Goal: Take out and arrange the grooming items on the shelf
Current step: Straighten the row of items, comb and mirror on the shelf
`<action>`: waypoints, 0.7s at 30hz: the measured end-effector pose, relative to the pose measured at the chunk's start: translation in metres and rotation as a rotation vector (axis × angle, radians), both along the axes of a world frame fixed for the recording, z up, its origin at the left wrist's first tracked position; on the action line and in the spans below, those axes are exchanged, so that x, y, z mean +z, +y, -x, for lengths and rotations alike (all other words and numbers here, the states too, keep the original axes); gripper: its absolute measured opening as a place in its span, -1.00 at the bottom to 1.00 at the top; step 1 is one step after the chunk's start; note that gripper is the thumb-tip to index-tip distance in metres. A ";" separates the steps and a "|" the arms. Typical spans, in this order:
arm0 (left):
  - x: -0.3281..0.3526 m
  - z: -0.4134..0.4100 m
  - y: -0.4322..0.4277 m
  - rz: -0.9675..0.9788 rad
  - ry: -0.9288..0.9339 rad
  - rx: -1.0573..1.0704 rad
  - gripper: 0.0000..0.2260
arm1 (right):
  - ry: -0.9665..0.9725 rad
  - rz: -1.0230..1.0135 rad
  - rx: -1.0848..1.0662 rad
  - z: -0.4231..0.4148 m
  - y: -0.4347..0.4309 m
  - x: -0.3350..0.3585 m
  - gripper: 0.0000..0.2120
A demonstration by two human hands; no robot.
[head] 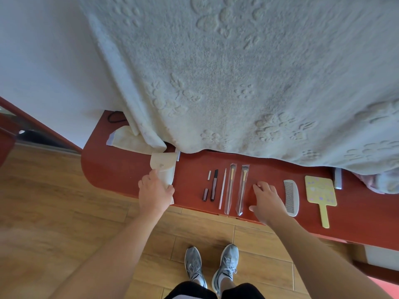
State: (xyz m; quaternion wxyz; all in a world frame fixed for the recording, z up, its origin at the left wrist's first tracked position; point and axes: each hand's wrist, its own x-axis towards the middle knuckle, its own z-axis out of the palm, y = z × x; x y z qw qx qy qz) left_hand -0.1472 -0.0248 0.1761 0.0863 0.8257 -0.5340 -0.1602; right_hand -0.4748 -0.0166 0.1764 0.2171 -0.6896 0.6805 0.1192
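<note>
Makeup brushes (230,186), comb (291,197) and hand mirror (320,192) lie rowed on shelf (121,173); left hand (154,192) grips snap pouch (164,167), possibly emptied; right hand (268,199) rests with fingers spread, holding nothing.

I see bare shelf (187,180) between the pouch (164,167) and the dark tubes (214,184), room to reach in. The blanket (237,83) overhangs the rear, perhaps hiding more. The brushes (230,186), comb (291,197) and mirror (320,190) crowd the right.

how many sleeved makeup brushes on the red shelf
2: one clear-sleeved makeup brush beside the thin pale stick, the other nearer the right hand; the cream fabric pouch may hide more.
</note>
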 end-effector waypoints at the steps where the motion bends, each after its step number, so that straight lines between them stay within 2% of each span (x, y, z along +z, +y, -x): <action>1: 0.001 0.003 0.005 0.007 0.007 -0.006 -0.41 | -0.002 0.000 0.000 0.000 0.000 0.000 -0.27; 21: -0.005 0.065 -0.005 0.009 0.054 -0.146 -0.41 | -0.034 0.011 -0.007 0.000 0.001 0.000 -0.28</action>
